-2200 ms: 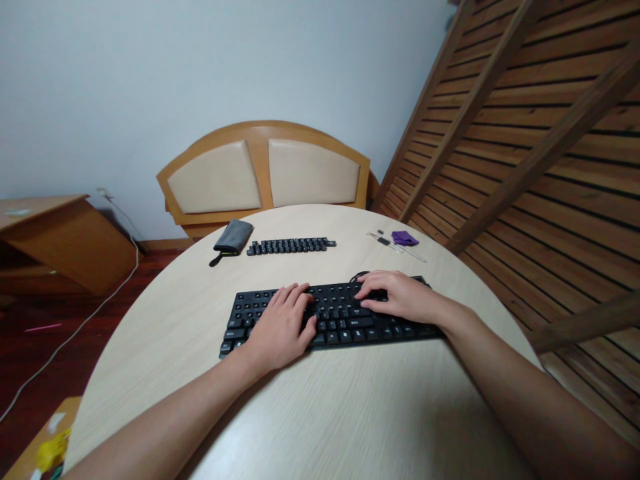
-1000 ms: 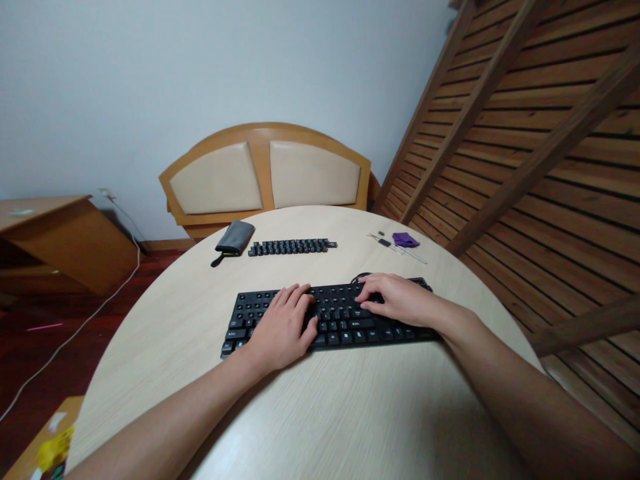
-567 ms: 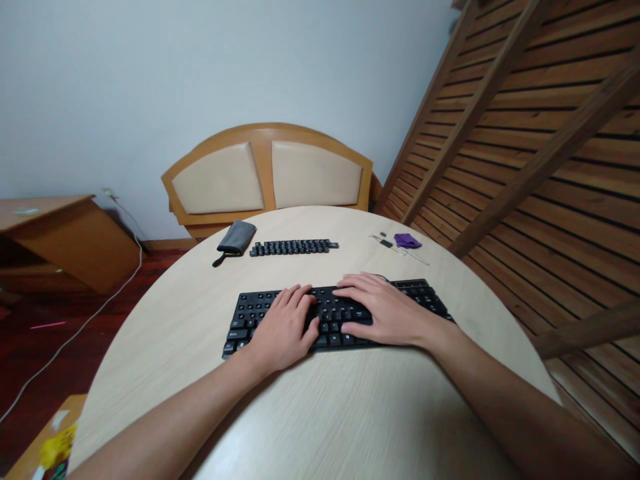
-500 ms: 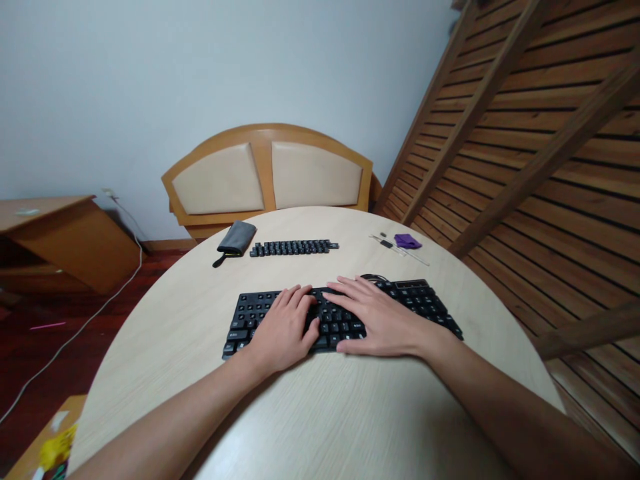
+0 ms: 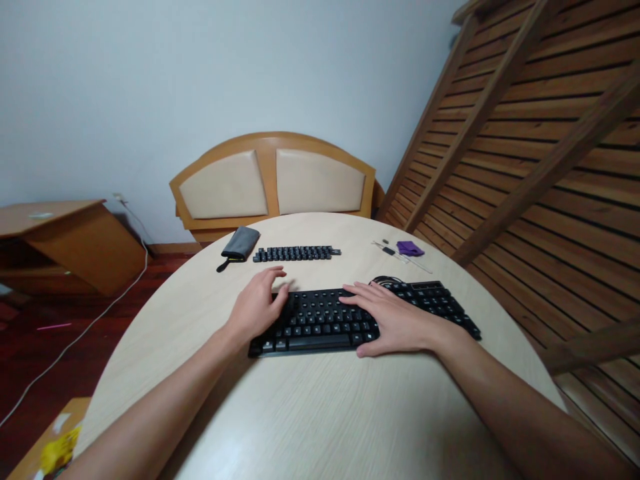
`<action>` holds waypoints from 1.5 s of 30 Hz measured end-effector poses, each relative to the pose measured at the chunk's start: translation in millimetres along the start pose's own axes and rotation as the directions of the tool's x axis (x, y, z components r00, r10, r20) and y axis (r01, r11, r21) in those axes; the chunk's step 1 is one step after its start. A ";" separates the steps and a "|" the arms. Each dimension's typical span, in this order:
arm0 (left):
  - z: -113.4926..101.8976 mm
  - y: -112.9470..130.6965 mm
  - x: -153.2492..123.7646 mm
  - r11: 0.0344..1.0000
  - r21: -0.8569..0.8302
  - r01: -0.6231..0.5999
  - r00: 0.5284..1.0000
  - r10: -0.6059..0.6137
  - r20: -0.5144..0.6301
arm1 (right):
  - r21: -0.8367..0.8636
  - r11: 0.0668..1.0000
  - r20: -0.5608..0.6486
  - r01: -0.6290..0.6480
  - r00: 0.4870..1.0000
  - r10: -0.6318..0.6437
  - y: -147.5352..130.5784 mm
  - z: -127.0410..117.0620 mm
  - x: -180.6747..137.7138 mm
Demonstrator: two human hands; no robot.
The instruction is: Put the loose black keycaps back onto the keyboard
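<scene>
A black keyboard [image 5: 320,341] lies flat on the round table; its upper rows show bare key sockets where caps are off. My left hand [image 5: 256,305] is at the keyboard's left end, fingers bent and thumb apart, with nothing visible between them. It covers the keyboard's upper left corner; whether it touches cannot be made out. Fingers spread, my right hand [image 5: 395,321] rests over the right middle of the keyboard and hides the keys there. Beyond the keyboard, loose black keycaps [image 5: 297,253] stand lined up in rows.
A grey pouch [image 5: 241,243] lies at the table's far left. At the far right are a purple cloth [image 5: 410,249], thin sticks and small dark pieces [image 5: 389,251]. A coiled black cable [image 5: 387,281] sits behind the keyboard. The pale tabletop [image 5: 310,413] has a curved edge.
My left hand has moved left off the middle keys to the keyboard's left end. The keyboard has shifted to the right, with my right hand staying on it.
</scene>
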State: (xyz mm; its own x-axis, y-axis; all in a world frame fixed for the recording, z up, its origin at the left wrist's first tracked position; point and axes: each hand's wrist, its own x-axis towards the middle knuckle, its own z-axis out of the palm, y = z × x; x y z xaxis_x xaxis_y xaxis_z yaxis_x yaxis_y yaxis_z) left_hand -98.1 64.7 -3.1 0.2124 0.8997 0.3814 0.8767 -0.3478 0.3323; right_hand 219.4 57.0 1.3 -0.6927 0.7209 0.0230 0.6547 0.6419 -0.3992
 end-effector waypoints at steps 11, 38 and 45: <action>3.8 -84.6 46.9 0.898 0.353 0.261 0.959 -0.282 0.008 | -0.012 1.000 -0.120 -0.029 0.992 0.028 19.0 -6.0 0.5; -17.8 -44.5 -2.1 0.988 -0.046 0.146 0.964 -0.132 0.231 | 0.006 1.000 -0.206 -0.016 0.978 0.017 16.4 2.4 8.0; -20.2 -30.7 -5.9 0.884 -0.405 0.233 0.908 -0.049 0.415 | -0.007 1.000 -0.206 -0.001 0.979 -0.001 14.1 1.0 8.8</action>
State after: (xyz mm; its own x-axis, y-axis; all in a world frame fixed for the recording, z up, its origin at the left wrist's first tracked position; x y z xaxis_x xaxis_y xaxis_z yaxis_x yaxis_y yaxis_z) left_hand -134.9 64.7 1.8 0.3294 0.9438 -0.0281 0.6497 -0.2049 0.7321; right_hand 222.3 72.1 -5.0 -0.6160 0.7588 0.2115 0.6573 0.6431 -0.3929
